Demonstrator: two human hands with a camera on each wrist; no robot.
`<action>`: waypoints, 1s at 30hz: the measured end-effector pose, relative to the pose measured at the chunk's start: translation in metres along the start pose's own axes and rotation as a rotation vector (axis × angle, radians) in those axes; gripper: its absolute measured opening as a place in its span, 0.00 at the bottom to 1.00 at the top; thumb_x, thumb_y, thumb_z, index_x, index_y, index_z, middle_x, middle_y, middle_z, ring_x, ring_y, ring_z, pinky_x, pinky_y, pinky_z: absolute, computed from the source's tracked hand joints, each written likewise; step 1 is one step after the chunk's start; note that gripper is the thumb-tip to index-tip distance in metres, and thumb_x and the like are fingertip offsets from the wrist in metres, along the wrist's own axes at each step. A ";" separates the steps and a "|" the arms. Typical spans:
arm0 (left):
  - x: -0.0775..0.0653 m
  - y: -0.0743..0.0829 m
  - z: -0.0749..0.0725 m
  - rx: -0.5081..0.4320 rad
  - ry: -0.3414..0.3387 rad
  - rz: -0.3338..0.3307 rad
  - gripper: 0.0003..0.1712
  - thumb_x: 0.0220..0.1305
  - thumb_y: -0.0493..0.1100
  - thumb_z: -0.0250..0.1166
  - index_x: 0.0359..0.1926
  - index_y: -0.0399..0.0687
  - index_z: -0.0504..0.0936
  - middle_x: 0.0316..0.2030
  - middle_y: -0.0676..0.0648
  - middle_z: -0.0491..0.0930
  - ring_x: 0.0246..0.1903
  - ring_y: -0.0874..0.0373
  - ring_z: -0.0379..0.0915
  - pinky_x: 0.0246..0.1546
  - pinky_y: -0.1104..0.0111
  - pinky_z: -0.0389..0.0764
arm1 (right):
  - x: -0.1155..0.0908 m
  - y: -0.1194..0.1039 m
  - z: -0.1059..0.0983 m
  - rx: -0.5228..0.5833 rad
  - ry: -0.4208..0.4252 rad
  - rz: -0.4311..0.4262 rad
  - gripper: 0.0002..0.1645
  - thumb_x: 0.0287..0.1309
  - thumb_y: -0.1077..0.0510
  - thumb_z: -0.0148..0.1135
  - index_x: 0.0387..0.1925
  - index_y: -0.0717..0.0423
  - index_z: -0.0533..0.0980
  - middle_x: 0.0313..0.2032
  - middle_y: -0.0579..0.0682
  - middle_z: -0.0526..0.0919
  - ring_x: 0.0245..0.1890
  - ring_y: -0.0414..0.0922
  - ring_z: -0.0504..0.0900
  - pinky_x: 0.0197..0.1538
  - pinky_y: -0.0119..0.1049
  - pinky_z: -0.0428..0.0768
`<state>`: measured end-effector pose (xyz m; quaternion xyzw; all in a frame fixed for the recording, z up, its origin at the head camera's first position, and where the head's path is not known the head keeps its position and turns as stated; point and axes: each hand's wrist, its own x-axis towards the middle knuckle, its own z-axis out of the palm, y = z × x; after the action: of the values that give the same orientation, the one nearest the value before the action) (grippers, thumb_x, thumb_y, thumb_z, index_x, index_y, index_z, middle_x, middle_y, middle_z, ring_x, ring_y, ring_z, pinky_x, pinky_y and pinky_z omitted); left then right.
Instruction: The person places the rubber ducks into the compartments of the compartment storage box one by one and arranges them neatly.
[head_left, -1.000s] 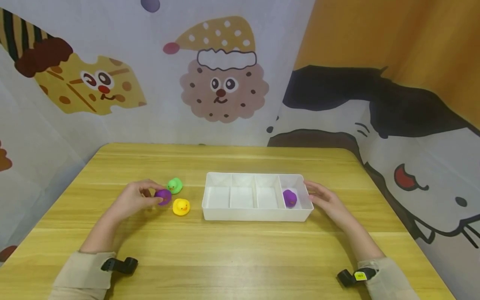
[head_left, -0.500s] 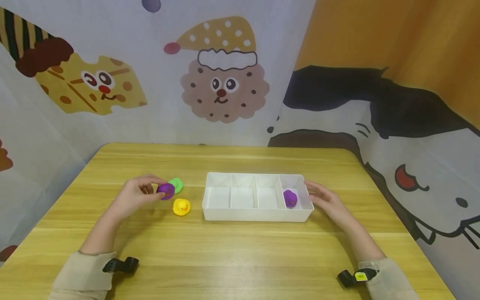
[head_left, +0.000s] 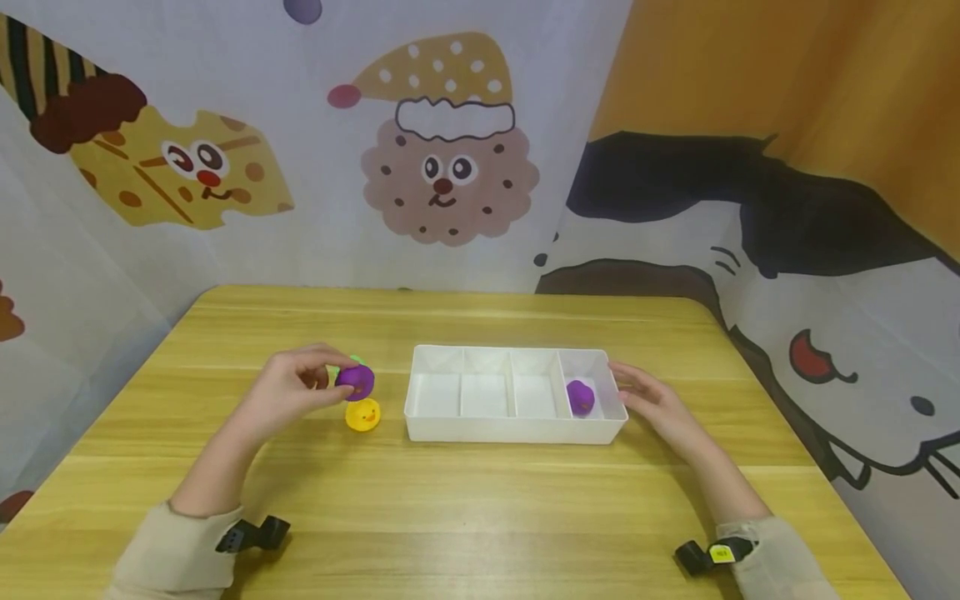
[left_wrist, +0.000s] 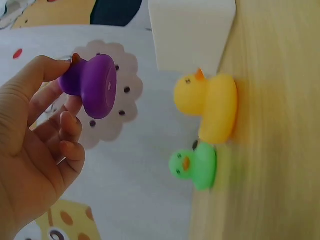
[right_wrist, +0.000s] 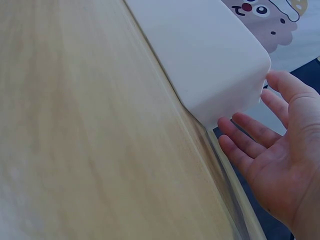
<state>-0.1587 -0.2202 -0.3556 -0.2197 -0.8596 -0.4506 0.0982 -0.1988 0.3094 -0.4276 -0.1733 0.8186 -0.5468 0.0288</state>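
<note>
Head view | left hand (head_left: 288,392) pinches purple duck (head_left: 355,382) | right hand (head_left: 652,404) spread beside tray (head_left: 517,429)

No text, label or number is legible anywhere; the yellow wrist tag (head_left: 721,552) is too small to read.

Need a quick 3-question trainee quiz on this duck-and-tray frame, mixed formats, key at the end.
1. True or false: the left hand pinches a purple duck clear of the table.
2. Which compartment of the white tray holds the other purple duck? A) leftmost B) second from left C) rightmost
3. Fill in: the ducks on the table beside the tray are yellow and ____.

Key
1. True, in the left wrist view it hangs in the fingers.
2. C
3. green; the right hand rests open by the tray's right end.
</note>
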 end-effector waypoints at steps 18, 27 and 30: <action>0.029 0.040 0.030 -0.130 -0.139 0.045 0.13 0.51 0.36 0.74 0.41 0.47 0.87 0.38 0.52 0.82 0.26 0.54 0.69 0.21 0.70 0.71 | -0.001 -0.002 0.001 -0.010 0.000 0.011 0.30 0.68 0.58 0.55 0.68 0.60 0.62 0.62 0.64 0.69 0.52 0.36 0.75 0.53 0.26 0.69; 0.048 0.052 0.053 -0.200 -0.253 0.119 0.14 0.51 0.34 0.73 0.41 0.48 0.87 0.41 0.53 0.82 0.23 0.55 0.69 0.22 0.70 0.71 | 0.000 -0.001 0.001 0.002 -0.001 -0.002 0.30 0.68 0.59 0.55 0.68 0.61 0.62 0.62 0.65 0.69 0.53 0.37 0.75 0.53 0.26 0.70; 0.054 0.056 0.060 -0.199 -0.286 0.125 0.14 0.52 0.36 0.73 0.42 0.50 0.87 0.41 0.54 0.81 0.23 0.55 0.70 0.21 0.70 0.71 | 0.000 -0.001 0.001 0.003 -0.002 0.002 0.30 0.68 0.58 0.54 0.68 0.61 0.62 0.62 0.64 0.69 0.53 0.37 0.75 0.53 0.27 0.70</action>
<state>-0.1788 -0.1280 -0.3293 -0.3433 -0.8007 -0.4906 -0.0196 -0.1984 0.3083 -0.4274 -0.1730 0.8179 -0.5480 0.0304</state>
